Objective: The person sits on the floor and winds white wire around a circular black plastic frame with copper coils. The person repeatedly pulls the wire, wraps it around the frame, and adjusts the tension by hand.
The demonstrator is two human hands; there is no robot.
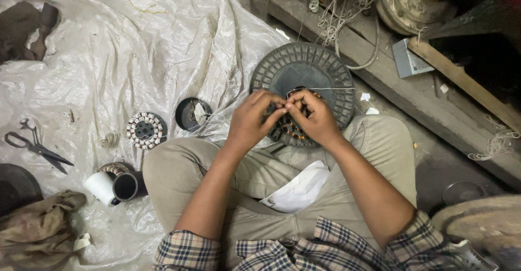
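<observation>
- Copper windings glint on a stator [293, 130] resting against the knees of a person seated cross-legged on a white plastic sheet [135, 48].
- The left hand [251, 120] is curled, its fingertips pinched at the top of the stator — right against the fingertips of the right hand.
- The right hand [315, 116] is closed too, thumb and forefinger pinching a thin white thread [331, 89] that runs off to the right across a dark ribbed disc [304, 70].
- That disc lies just behind the stator, partly on the sheet and partly on the bare floor; the stator overlaps its near edge.
- A folded white cloth [301, 189] sits in the lap between the forearms.
- On the sheet to the left: a second, smaller stator [145, 130] with white-capped coils, and just beside it a round black cap [191, 113].
- Scissors [35, 147] lie well apart near the left edge.
- A white cup [102, 187] lies on its side by the left knee, touching a dark cylinder [126, 186].
- Brown rags [38, 227] are heaped at the lower left corner.
- Behind the disc a wooden beam [391, 64] crosses the floor — tangled string [339, 16] and a small grey box [410, 59] lie on it.
</observation>
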